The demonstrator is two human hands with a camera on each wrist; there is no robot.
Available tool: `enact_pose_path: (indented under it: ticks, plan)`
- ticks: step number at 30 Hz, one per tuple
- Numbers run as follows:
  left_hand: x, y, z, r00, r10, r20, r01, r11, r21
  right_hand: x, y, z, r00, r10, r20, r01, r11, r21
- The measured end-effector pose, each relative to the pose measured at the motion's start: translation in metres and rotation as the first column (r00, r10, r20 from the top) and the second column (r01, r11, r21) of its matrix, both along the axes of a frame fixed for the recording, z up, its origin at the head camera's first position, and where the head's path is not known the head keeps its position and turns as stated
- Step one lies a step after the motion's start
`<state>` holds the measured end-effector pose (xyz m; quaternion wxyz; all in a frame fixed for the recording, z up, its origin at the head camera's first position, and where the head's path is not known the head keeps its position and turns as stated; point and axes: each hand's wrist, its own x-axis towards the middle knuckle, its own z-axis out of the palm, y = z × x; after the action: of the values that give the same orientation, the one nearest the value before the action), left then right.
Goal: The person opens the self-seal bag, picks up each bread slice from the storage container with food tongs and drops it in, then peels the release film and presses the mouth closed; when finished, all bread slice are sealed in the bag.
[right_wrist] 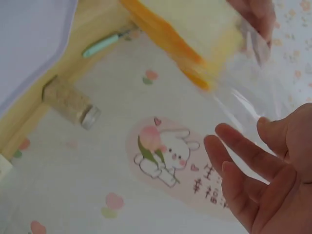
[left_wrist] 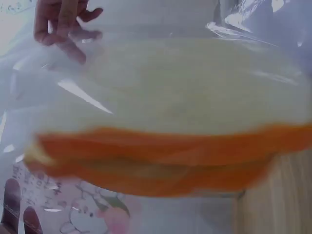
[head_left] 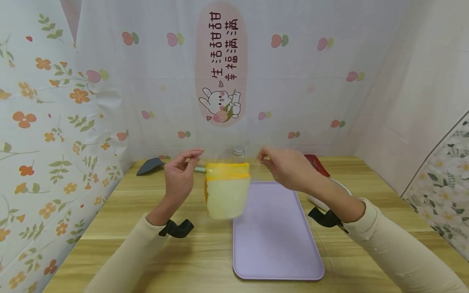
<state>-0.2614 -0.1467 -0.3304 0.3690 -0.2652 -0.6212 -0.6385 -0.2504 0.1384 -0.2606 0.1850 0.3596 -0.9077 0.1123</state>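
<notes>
A clear plastic bag (right_wrist: 239, 105) with bread slices (head_left: 227, 195) in it hangs above the table; the slices are pale with orange-brown crusts (left_wrist: 185, 151). At the bag's left upper side, my left hand (head_left: 179, 175) pinches the plastic with thumb and fingers. My right hand (head_left: 286, 165) is raised at the other side of the bag's top. In the right wrist view the right hand's (right_wrist: 263, 175) thumb and fingers stand apart close to the plastic film, with no firm grip visible. Glare and blur hide the bag's exact edges.
Below lies a lilac tray (head_left: 275, 236) on the wooden table (head_left: 139, 228). Toward the back are a dark grey spatula (head_left: 150, 166) with a mint handle (right_wrist: 100, 45), a lidded glass jar (head_left: 238, 155), a red item (head_left: 317, 164) and a white dish (head_left: 318, 202) partly behind the right arm.
</notes>
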Motion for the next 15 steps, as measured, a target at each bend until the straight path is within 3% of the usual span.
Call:
enact_pose_path:
  ticks: [7,12,15]
  plan:
    - [0.005,0.009,0.011,0.998,0.001,-0.062,0.000,1.000,0.008,-0.010,0.017,0.017,0.998,0.050,-0.029,-0.051,0.998,-0.023]
    - [0.006,0.009,0.007,0.999,-0.006,-0.048,0.005,1.000,-0.010,-0.022,0.026,0.013,0.988,0.152,-0.011,-0.153,0.985,-0.081]
    - [0.007,0.009,0.003,0.998,-0.026,-0.049,0.025,1.000,-0.018,-0.031,0.028,0.006,0.971,0.239,0.005,-0.235,0.960,-0.149]
